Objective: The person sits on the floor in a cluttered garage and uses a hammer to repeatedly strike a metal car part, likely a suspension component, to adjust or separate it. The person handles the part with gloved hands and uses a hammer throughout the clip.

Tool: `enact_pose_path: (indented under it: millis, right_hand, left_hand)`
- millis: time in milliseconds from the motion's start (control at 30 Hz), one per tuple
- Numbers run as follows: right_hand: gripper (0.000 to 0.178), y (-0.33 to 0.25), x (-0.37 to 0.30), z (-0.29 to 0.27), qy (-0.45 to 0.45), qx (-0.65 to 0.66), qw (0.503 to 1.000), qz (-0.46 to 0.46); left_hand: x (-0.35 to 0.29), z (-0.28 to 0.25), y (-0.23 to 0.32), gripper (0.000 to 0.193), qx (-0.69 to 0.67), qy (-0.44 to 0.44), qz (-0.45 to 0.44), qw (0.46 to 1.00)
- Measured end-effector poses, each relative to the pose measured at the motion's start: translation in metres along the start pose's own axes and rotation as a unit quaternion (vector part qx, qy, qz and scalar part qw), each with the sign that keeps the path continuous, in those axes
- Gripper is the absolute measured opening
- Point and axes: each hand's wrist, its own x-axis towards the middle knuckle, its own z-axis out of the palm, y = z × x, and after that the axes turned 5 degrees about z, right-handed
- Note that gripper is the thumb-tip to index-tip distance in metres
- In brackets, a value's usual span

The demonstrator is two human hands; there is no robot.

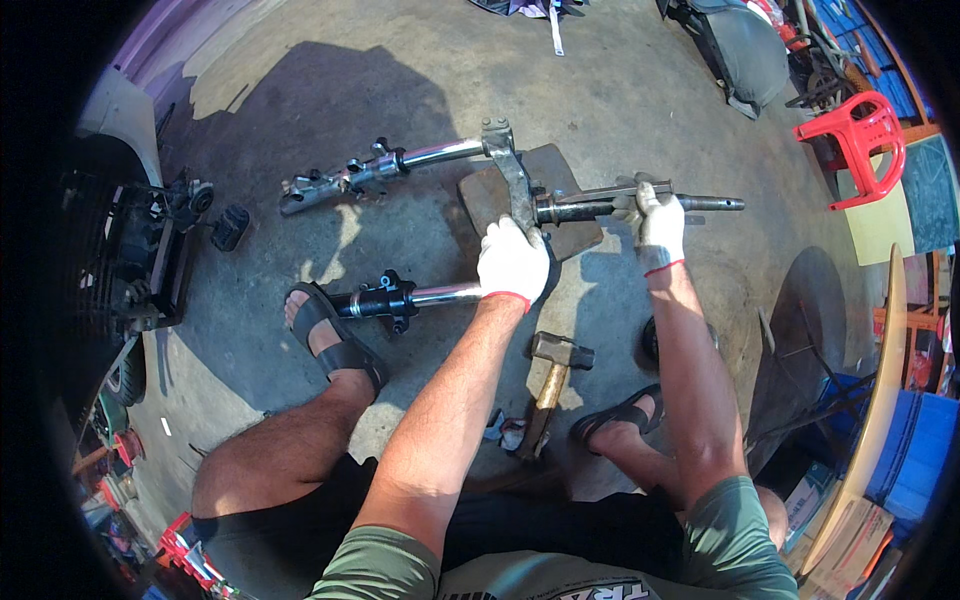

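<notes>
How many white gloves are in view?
2: one on the left hand, at the metal fork; one on the right hand, at the fork's shaft.

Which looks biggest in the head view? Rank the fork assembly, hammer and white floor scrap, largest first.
1. Fork assembly, by far the longest
2. Hammer
3. White scrap, tiny at left

The left glove and right glove are white, each edged in red at the wrist. The fork mixes shiny silver with grey and black metal; the slab is brownish grey. The hammer has a dark grey head and a mottled tan handle. The sandals and shorts are black, the sleeves olive green. The floor is grey, blotched with darker patches; the chair is bright red, the box blue.
</notes>
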Motion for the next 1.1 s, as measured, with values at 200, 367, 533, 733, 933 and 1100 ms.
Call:
enact_pose_path:
  millis: [200, 367, 533, 733, 933, 1100]
  right_hand:
    - [0.025, 0.000, -0.002, -0.002, -0.027, 0.024, 0.998, 0.048]
    - [0.021, 0.009, -0.008, -0.015, 0.047, 0.124, 0.990, 0.048]
    - [0.017, 0.055, -0.036, -0.040, 0.120, 0.233, 0.961, 0.090]
    - [0.015, 0.073, -0.050, -0.011, 0.157, 0.238, 0.949, 0.133]
    - [0.017, 0.075, -0.038, -0.035, 0.141, 0.284, 0.939, 0.131]
    - [0.018, 0.052, -0.041, -0.026, 0.144, 0.243, 0.956, 0.080]
  left_hand:
    - [0.000, 0.001, 0.002, 0.041, 0.002, 0.008, 0.002, 1.000]
    - [0.000, 0.000, -0.001, 0.040, -0.004, 0.007, -0.002, 1.000]
    - [0.000, -0.004, 0.000, 0.047, 0.004, -0.018, -0.003, 1.000]
    - [-0.001, -0.001, -0.003, 0.044, 0.006, -0.003, 0.002, 1.000]
    - [0.001, -0.001, 0.003, 0.043, 0.005, -0.012, 0.006, 1.000]
    - [-0.001, -0.003, -0.002, 0.044, 0.006, -0.002, 0.005, 1.000]
